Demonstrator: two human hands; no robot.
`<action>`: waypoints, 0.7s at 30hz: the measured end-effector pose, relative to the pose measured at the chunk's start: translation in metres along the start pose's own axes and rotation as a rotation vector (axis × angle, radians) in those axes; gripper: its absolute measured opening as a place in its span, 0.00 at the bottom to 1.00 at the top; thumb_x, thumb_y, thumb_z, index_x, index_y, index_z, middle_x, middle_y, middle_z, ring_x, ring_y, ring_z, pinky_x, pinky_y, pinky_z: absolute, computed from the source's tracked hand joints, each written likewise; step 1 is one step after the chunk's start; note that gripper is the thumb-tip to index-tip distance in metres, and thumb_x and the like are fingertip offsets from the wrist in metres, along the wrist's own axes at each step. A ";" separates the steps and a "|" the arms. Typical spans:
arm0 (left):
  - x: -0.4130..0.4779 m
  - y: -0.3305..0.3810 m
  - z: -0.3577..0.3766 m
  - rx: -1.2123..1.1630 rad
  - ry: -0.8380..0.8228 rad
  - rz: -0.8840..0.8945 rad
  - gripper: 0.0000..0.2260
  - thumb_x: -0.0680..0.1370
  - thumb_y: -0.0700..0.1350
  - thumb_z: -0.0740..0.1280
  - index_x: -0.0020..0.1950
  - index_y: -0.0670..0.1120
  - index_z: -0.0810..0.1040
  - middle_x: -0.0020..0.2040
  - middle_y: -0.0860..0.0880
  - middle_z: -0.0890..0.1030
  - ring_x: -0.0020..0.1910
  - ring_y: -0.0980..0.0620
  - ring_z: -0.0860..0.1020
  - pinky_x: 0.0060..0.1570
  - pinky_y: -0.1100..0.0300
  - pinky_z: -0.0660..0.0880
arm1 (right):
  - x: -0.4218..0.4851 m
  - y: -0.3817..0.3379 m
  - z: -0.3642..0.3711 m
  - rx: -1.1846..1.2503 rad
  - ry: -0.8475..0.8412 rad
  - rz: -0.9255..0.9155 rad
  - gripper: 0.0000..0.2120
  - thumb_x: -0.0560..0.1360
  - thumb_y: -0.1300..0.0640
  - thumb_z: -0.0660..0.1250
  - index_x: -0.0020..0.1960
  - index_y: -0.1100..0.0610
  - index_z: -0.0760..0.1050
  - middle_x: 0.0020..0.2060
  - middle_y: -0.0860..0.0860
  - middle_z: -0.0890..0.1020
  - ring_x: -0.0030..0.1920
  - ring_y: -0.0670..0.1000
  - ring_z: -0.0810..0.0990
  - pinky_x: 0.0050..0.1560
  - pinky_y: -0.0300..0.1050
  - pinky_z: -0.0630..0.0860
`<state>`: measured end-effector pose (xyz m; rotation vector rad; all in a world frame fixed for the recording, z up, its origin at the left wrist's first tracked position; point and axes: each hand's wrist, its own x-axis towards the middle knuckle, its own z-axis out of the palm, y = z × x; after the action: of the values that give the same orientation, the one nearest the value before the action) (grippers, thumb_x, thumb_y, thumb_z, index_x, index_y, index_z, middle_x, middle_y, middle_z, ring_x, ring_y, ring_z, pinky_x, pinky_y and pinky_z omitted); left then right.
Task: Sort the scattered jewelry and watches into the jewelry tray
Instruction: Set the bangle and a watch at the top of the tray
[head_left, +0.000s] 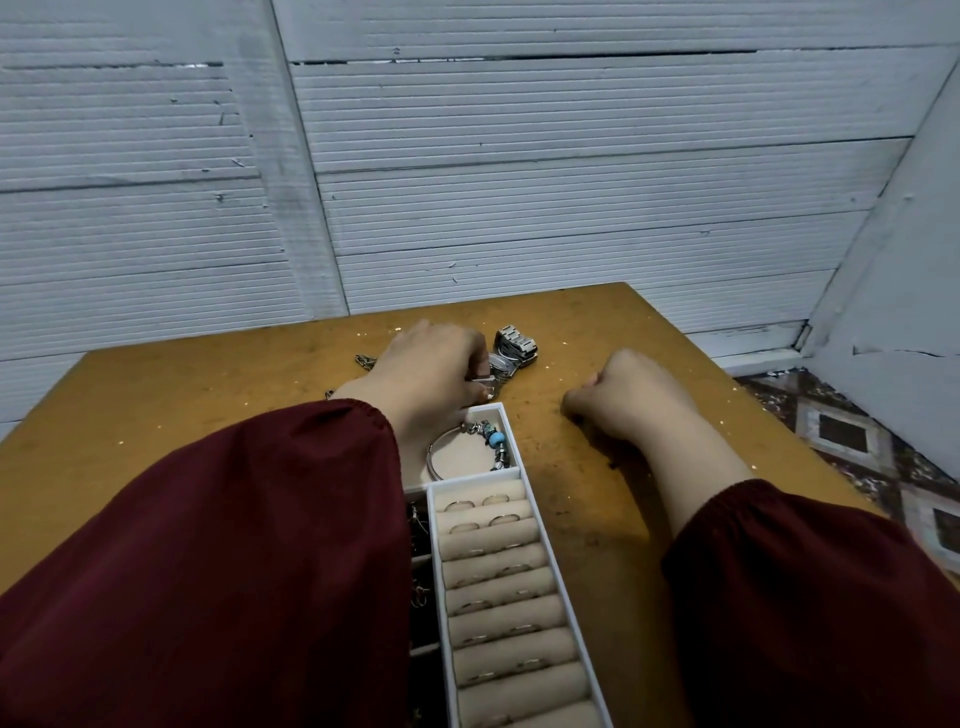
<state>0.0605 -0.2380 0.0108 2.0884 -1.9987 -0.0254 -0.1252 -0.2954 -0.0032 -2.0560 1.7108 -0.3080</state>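
A person in dark red sleeves (208, 545) works at a scuffed, brown wooden worktop (597, 322) set against a white ribbed wall.

The left hand (431, 364) reaches past the far end of a tray (478, 475). Its fingers (475, 358) are curled down and pinch a silver watch (514, 345) that lies on the worktop just beyond the tray. The watch has a chunky band of metal links, looped up at the far end. Its round face is partly hidden under the hand.

The right hand (628, 400) rests on the worktop to the right of the tray, well apart from the watch, with its fingers curled into a loose fist that holds nothing.

The tray is long and white with a beige, velvety lining. Its far compartment holds a thin silver bracelet (493, 439) strung with blue and silver beads. The near-right section is a row of padded rolls with slim rings (462, 504) tucked between them. The left arm covers the tray's left side; only dark compartments show there.

A small piece of metal chain (366, 360) peeks out on the worktop beyond the left hand.
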 end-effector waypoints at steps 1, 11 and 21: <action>0.000 0.000 0.000 -0.002 -0.003 -0.001 0.07 0.74 0.48 0.71 0.44 0.54 0.73 0.43 0.56 0.75 0.50 0.50 0.70 0.54 0.54 0.69 | 0.000 0.000 0.000 -0.004 -0.007 -0.006 0.11 0.68 0.48 0.69 0.40 0.55 0.73 0.38 0.53 0.78 0.40 0.56 0.77 0.38 0.44 0.70; 0.000 0.002 0.000 -0.056 -0.012 -0.017 0.07 0.73 0.45 0.71 0.42 0.53 0.74 0.42 0.54 0.77 0.50 0.49 0.74 0.53 0.52 0.72 | 0.001 -0.003 0.005 -0.075 -0.003 -0.045 0.14 0.67 0.44 0.69 0.37 0.53 0.73 0.40 0.52 0.80 0.45 0.56 0.81 0.44 0.46 0.75; -0.001 0.003 0.001 -0.042 -0.012 -0.019 0.07 0.73 0.46 0.71 0.43 0.54 0.73 0.43 0.54 0.77 0.50 0.49 0.74 0.52 0.52 0.73 | -0.010 -0.010 -0.001 -0.239 0.073 -0.039 0.16 0.70 0.40 0.66 0.45 0.53 0.73 0.46 0.52 0.77 0.48 0.57 0.75 0.46 0.46 0.71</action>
<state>0.0575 -0.2370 0.0106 2.0859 -1.9682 -0.0828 -0.1191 -0.2850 0.0036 -2.2754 1.8286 -0.2012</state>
